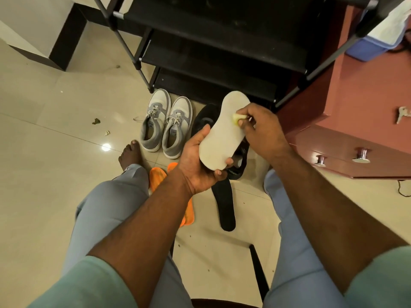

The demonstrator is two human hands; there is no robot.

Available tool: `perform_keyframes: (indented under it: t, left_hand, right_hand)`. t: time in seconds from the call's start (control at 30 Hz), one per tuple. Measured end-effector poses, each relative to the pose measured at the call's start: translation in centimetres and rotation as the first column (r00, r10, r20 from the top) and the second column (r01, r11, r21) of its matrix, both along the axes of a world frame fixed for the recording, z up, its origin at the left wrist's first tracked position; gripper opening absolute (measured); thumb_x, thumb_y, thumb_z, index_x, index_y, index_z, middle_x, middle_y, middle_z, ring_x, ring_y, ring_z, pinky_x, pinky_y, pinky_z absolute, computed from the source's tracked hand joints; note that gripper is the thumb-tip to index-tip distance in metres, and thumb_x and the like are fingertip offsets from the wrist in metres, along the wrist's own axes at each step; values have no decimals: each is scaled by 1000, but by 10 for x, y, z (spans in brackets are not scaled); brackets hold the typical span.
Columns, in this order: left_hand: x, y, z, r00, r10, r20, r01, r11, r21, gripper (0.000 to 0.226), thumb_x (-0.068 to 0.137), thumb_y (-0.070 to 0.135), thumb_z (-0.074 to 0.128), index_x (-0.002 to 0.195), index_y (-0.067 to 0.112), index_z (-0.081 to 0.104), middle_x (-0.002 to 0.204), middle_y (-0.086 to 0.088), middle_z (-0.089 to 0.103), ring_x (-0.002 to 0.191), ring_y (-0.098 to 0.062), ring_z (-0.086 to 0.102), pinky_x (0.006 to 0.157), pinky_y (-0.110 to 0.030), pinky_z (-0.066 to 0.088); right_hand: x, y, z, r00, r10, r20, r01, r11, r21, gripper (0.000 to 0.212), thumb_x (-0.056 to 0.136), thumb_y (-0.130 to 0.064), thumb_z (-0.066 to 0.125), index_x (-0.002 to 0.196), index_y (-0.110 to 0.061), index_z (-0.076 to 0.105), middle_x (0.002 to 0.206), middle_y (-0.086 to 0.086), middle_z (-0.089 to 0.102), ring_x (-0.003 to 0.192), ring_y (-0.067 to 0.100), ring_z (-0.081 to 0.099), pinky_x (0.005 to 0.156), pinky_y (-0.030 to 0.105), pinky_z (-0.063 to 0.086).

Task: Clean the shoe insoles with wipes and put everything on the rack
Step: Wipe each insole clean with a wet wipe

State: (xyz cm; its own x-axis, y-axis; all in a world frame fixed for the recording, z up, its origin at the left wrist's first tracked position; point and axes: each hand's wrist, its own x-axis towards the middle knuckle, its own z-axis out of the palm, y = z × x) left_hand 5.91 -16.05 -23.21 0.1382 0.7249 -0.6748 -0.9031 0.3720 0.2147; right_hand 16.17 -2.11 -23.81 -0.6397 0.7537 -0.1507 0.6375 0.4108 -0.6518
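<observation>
Left hand: the left hand (198,161) cradled the heel end of a pale cream foam insole (224,132), fingers curled under it, thumb along its edge, above the floor.
Right hand: the right hand (260,130) pinched a small crumpled yellowish wipe (237,118) against the insole's upper half.
Doing it well: the wipe probably needed long strokes toe to heel, with the heel held firm so the foam would not flex.
Still waiting: a flat black insole (224,207) and two orange insoles (158,176) lay on the tiles.
Around: grey-and-white sneakers (166,127) and a black shoe (204,118) crowded the foot of the black metal rack (213,56).
</observation>
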Motion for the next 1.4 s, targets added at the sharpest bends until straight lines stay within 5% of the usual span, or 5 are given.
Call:
perform_keyframes:
  t: [0.27, 0.5, 0.77, 1.03, 1.4]
  left_hand:
    - [-2, 1, -3, 996, 58, -73, -63, 996, -66, 56, 97, 61, 34, 91, 21, 74, 78, -3, 65, 58, -14, 54, 37, -17, 34]
    - [6, -1, -1, 970, -190, -149, 185, 981, -52, 54, 98, 60, 33, 117, 20, 63, 86, -8, 66, 63, -20, 57, 40, -18, 37]
    - [1, 1, -12, 979, -46, -199, 14, 987, -163, 57, 98, 64, 33, 103, 21, 70, 89, -5, 72, 85, -19, 66, 79, -33, 45]
    - [13, 1, -10, 943, -221, -249, 202, 974, -102, 49, 100, 56, 34, 113, 19, 64, 91, -9, 66, 70, -23, 63, 44, -22, 42]
    - [-4, 2, -22, 956, 256, -141, -278, 946, -168, 63, 99, 58, 35, 127, 7, 59, 86, -11, 70, 74, -22, 71, 61, -29, 58]
  right_hand:
    - [7, -43, 14, 901, 425, -86, -432, 899, -76, 20, 88, -6, 60, 106, -12, 65, 106, 0, 62, 103, 13, 52, 89, 27, 44]
    - [-1, 7, -8, 990, 0, 142, -15, 995, 102, 24, 93, -10, 52, 115, -15, 61, 117, 4, 58, 111, 22, 51, 92, 31, 43]
    - [4, -62, 21, 868, 496, -26, -488, 861, 141, 31, 83, -12, 52, 110, -10, 68, 95, 9, 64, 93, 24, 54, 80, 35, 44]
    - [-8, -8, -2, 961, 104, 256, -164, 960, 226, 34, 94, -12, 47, 125, -18, 60, 125, 7, 56, 115, 26, 44, 99, 38, 40]
    - [9, -87, 20, 863, 505, 34, -494, 826, 269, 37, 81, -15, 38, 98, -11, 70, 85, 5, 65, 75, 24, 56, 68, 34, 48]
